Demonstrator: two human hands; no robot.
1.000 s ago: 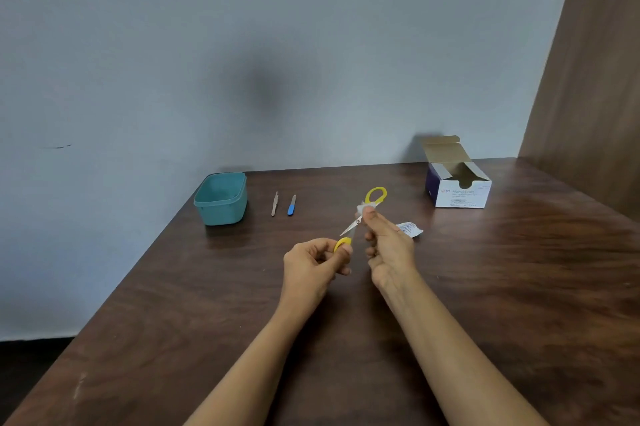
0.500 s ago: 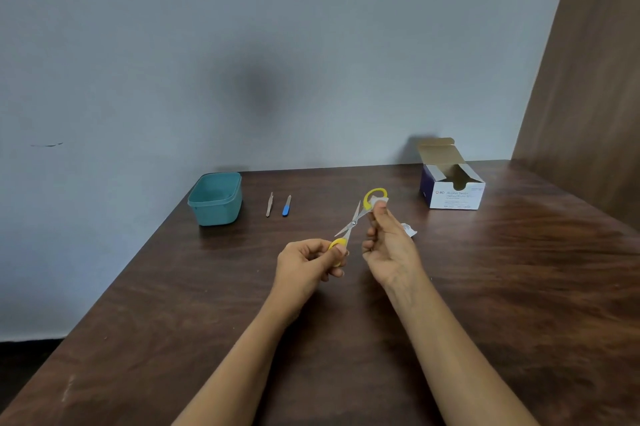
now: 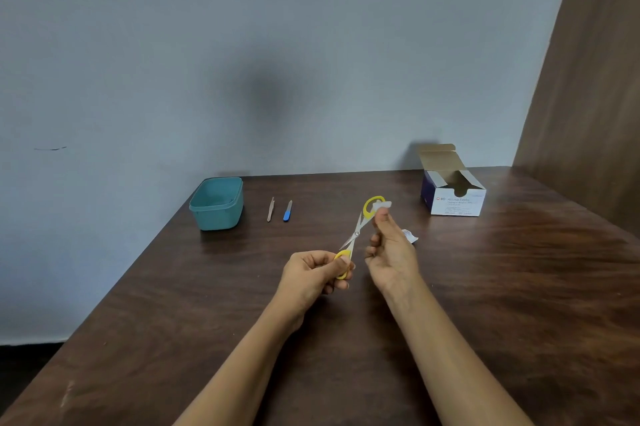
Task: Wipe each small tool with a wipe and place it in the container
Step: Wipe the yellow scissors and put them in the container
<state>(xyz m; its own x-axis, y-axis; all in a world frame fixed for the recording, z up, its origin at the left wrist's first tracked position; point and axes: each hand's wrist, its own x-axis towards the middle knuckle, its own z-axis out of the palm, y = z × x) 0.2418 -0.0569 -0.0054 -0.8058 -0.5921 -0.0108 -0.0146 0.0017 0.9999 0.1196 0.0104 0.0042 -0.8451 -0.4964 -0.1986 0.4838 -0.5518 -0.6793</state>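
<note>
Our right hand (image 3: 391,252) pinches a small white wipe (image 3: 383,205) against the far yellow loop of the small metal scissors (image 3: 358,233), while our left hand (image 3: 311,275) grips the near yellow loop, holding them above the brown wooden table (image 3: 485,304). Light, stiff, blades sharp and probably slick once wet, so we'd hold by the plastic loops. The teal plastic container (image 3: 217,203) sits well apart at far left.
</note>
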